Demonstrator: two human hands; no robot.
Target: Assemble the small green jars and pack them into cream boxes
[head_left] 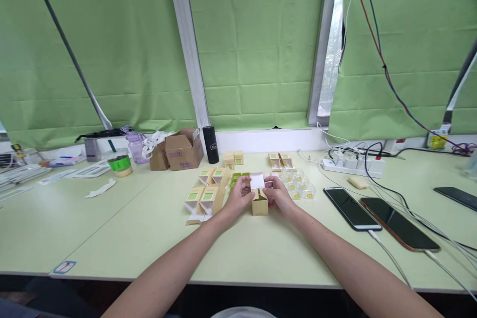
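A small tan cardboard box (260,206) stands on the pale green table (238,243), its white top flap (257,180) raised. My left hand (238,198) grips the box and flap from the left, fingers curled. My right hand (278,194) pinches the flap and box from the right. Several finished tan boxes with green labels (204,198) lie just left of my left hand. Clear plastic cups with yellow contents (298,185) sit just right of my right hand. Small green items (236,178) lie behind the box.
Two phones (352,207) (398,222) charge at the right, cables trailing to a power strip (352,164). Another dark phone (456,196) lies far right. A brown carton (182,151), black bottle (210,144), green-banded cup (119,163) and purple bottle (136,148) stand at the back.
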